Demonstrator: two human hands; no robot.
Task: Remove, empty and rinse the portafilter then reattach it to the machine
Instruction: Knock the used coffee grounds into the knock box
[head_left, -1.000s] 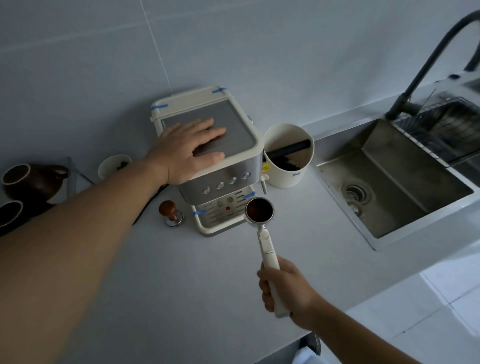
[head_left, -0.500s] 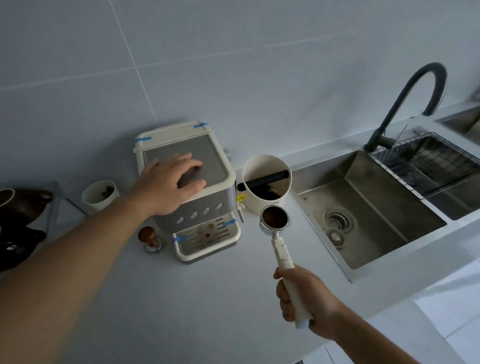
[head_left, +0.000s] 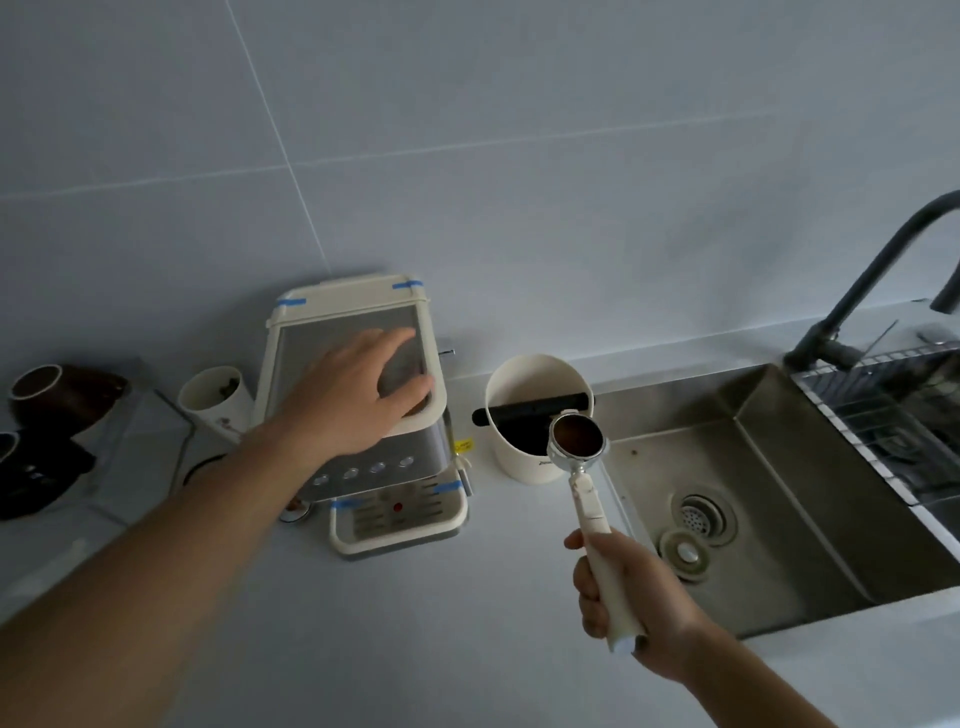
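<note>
Right hand (head_left: 631, 597) grip closed round portafilter (head_left: 584, 467) handle; basket, full of grounds, hovered at knock box (head_left: 535, 415) rim, centre-right of frame. Left hand (head_left: 358, 395) flat, fingers spread, on espresso machine (head_left: 363, 415) top, holding nothing. Risk: mistimed tilt could've dumped grounds on counter (head_left: 415, 623).

We see a pale grey countertop (head_left: 363, 649) bearing a cream-and-steel espresso machine (head_left: 395, 467); right of it, a cream knock-box tub (head_left: 530, 457); left, a white cup (head_left: 213, 395).
</note>
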